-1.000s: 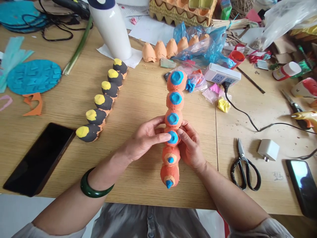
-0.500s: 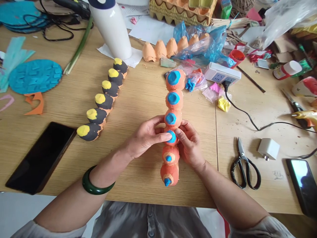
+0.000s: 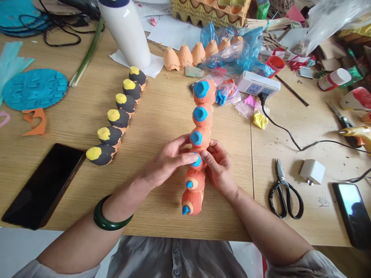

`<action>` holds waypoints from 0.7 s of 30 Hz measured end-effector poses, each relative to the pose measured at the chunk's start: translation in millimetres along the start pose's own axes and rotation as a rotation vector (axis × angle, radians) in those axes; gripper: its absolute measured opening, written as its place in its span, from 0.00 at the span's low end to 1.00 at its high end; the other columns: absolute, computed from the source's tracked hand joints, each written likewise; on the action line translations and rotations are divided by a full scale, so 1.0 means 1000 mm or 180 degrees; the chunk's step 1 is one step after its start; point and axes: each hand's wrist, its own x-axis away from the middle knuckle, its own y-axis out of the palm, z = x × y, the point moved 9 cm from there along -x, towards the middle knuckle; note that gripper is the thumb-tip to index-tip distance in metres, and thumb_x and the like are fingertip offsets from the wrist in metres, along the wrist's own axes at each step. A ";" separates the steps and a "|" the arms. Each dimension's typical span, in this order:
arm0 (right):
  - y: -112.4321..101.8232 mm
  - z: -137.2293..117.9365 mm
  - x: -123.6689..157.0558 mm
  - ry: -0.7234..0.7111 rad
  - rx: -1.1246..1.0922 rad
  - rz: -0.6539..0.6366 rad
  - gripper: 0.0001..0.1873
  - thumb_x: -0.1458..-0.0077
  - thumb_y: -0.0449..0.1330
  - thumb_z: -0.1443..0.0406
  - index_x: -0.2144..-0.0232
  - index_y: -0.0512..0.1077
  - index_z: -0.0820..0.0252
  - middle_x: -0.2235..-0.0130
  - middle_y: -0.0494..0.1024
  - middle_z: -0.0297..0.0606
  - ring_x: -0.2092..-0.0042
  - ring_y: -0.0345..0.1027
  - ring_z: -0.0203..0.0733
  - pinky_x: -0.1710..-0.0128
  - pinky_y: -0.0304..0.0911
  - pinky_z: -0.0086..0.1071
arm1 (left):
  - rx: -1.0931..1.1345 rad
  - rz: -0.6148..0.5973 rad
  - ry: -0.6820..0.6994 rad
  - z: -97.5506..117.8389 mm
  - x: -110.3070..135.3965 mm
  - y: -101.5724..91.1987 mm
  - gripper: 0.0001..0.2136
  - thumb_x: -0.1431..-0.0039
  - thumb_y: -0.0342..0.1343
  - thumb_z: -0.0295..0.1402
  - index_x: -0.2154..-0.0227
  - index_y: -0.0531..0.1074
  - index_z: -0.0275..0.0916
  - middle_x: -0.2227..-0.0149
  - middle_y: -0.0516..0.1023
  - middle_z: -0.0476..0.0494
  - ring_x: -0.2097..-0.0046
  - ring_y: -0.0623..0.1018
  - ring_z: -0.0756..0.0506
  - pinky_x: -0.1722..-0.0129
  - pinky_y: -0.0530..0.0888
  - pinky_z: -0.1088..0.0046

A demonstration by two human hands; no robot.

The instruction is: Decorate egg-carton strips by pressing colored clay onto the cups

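Note:
Both hands hold an orange egg-carton strip (image 3: 202, 127) of several bumps, its length running away from me above the table. My left hand (image 3: 171, 158) grips it from the left, thumb pressed on the blue clay of the fourth bump from the far end. On the other side my right hand (image 3: 219, 166) closes round the strip, thumb tip beside that same bump. Blue clay caps the far bumps broadly; the two nearest carry only small blue knobs ringed by bare pale carton. A black egg-carton strip (image 3: 118, 117) with yellow tips lies to the left.
A white bottle (image 3: 127, 38) stands behind. An unpainted egg-carton strip (image 3: 185, 56), a blue plastic bag (image 3: 246, 50) and a power strip (image 3: 257, 83) lie farther back. Scissors (image 3: 285, 193), a charger (image 3: 312, 171) and a phone (image 3: 352, 212) are right; a black tablet-like device (image 3: 43, 185) lies left.
The orange strip has tilted a little, its near end swinging left and its blue tips turning leftward. Both hands keep their hold. The view has shifted slightly.

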 end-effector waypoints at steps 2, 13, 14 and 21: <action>-0.001 0.001 0.000 -0.0013 0.0004 -0.0005 0.13 0.39 0.70 0.56 0.56 0.75 0.51 0.55 0.83 0.36 0.53 0.78 0.44 0.46 0.74 0.42 | -0.0081 0.0063 0.0021 -0.001 0.001 -0.001 0.20 0.42 0.69 0.36 0.47 0.76 0.42 0.52 0.81 0.42 0.53 0.79 0.43 0.52 0.76 0.67; -0.004 0.004 -0.002 0.0099 -0.0211 0.0039 0.13 0.39 0.70 0.55 0.56 0.75 0.51 0.55 0.84 0.35 0.53 0.79 0.45 0.48 0.75 0.43 | -0.0088 0.0130 -0.0067 -0.006 -0.001 -0.003 0.32 0.47 0.74 0.32 0.40 0.71 0.39 0.52 0.80 0.42 0.55 0.80 0.47 0.53 0.79 0.73; -0.004 0.004 -0.002 0.0135 -0.0267 0.0037 0.13 0.39 0.70 0.55 0.56 0.75 0.50 0.56 0.84 0.35 0.54 0.80 0.45 0.48 0.76 0.43 | -0.0081 0.0138 -0.0071 -0.006 -0.001 -0.004 0.32 0.47 0.74 0.32 0.40 0.71 0.39 0.51 0.80 0.41 0.54 0.81 0.46 0.52 0.79 0.72; -0.004 0.005 -0.003 0.0335 -0.0570 0.0057 0.15 0.42 0.71 0.55 0.56 0.75 0.52 0.60 0.84 0.34 0.57 0.80 0.46 0.52 0.77 0.43 | -0.0173 0.0160 -0.0023 0.004 0.000 -0.004 0.26 0.45 0.74 0.32 0.44 0.75 0.38 0.45 0.81 0.38 0.50 0.82 0.42 0.51 0.80 0.69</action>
